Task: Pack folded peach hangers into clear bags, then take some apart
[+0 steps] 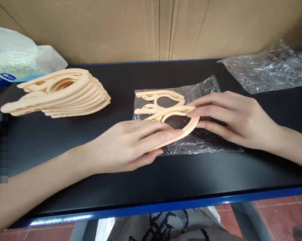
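A cream plastic folding hanger (192, 125) lies slanted over a clear plastic bag (203, 145). My left hand (133, 142) grips its near side, fingers along the top and thumb below. At the rounded far-right end, my right hand (231, 120) pinches it, with fingertips on top and the thumb at the edge. Another cream folding hanger (166, 92) shows flat behind it, seemingly inside the bag. Part of the held hanger is hidden under my left hand.
To the left, several cream hangers stand in a leaning stack (73, 97) beside a tissue pack (22, 60). Crumpled clear plastic bags (263, 72) lie at the back right. Cardboard (115, 30) rises behind the black table (90, 190), which has a blue front edge.
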Available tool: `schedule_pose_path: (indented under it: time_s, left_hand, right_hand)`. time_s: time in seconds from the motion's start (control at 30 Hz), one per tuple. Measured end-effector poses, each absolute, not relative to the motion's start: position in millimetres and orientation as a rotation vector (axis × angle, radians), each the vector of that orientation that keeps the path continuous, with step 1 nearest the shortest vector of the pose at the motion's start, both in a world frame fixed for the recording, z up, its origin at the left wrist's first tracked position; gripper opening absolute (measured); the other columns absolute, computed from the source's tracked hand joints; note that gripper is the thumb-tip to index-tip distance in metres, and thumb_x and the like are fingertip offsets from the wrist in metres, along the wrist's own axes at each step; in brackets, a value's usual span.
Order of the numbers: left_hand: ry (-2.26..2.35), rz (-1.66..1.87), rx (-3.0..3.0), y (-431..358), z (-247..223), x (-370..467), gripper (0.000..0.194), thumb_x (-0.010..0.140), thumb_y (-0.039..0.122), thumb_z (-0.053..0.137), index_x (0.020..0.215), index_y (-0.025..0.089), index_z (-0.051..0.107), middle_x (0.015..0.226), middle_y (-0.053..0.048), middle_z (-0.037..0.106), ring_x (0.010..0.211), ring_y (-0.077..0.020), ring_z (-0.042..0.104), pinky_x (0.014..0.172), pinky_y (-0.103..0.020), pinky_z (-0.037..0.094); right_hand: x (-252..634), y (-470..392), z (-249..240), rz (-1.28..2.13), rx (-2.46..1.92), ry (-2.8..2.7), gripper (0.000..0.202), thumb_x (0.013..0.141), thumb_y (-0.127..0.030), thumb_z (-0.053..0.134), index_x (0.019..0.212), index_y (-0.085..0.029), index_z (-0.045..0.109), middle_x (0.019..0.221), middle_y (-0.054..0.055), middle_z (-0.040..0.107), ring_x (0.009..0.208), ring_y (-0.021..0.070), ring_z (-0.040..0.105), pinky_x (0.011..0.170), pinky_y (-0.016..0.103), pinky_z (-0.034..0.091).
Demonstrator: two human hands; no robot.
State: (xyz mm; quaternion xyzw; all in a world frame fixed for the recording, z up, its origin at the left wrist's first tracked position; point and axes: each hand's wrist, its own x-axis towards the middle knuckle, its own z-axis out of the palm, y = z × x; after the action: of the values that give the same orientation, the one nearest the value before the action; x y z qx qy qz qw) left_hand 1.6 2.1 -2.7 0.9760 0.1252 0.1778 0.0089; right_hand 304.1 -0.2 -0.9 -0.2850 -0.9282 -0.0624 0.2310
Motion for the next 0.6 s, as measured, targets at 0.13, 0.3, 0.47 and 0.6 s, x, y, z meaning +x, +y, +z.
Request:
schedule_pose_path:
  time_s: [0.13, 0.3, 0.47, 0.6]
  left_hand:
    - [0.396, 0.530, 3.043, 3.5, -3.7, 2.7, 0.033, 0.104, 0.018, 0.049, 0.136, 0.013, 0.057, 0.129, -0.011, 0.071, 0.112, -0.0226, 0.072, 0.092, -0.033, 0.060]
    - [0.392, 0.539, 3.055, 4.7, -3.9, 3.6, 0.033, 0.103, 0.016, 0.050, 0.135, 0.015, 0.057, 0.126, -0.009, 0.073, 0.110, -0.0226, 0.072, 0.094, -0.033, 0.060]
    - [0.381, 0.523, 3.058, 5.9, -4.9, 3.0, 0.032, 0.103, 0.016, 0.049, 0.134, 0.014, 0.058, 0.126, -0.010, 0.073, 0.111, -0.0237, 0.072, 0.093, -0.034, 0.060]
    - [0.373, 0.522, 3.037, 6.2, -4.8, 3.1, 0.031, 0.103, 0.016, 0.052, 0.132, 0.012, 0.060, 0.127, -0.011, 0.073, 0.113, -0.0238, 0.071, 0.097, -0.035, 0.058]
  right_hand:
    - [304.4, 0.7, -1.5, -0.139, -0.803, -2.594, 0.018, 0.102, -0.031, 0.056, 0.116, -0.025, 0.066, 0.118, 0.006, 0.076, 0.097, 0.0237, 0.073, 0.081, 0.038, 0.054]
    - [305.1, 0.5, -1.9, -0.131, -0.810, -2.614, 0.019, 0.103, -0.032, 0.055, 0.114, -0.025, 0.068, 0.118, 0.006, 0.077, 0.089, 0.0235, 0.072, 0.078, 0.039, 0.053]
    - [306.3, 1.4, -1.6, -0.111, -0.798, -2.639, 0.019, 0.103, -0.031, 0.054, 0.113, -0.025, 0.069, 0.118, 0.004, 0.077, 0.089, 0.0230, 0.073, 0.077, 0.037, 0.054]
    - [306.8, 2.1, -1.8, -0.147, -0.782, -2.658, 0.020, 0.104, -0.031, 0.052, 0.111, -0.021, 0.068, 0.117, 0.006, 0.077, 0.091, 0.0232, 0.073, 0.077, 0.037, 0.054]
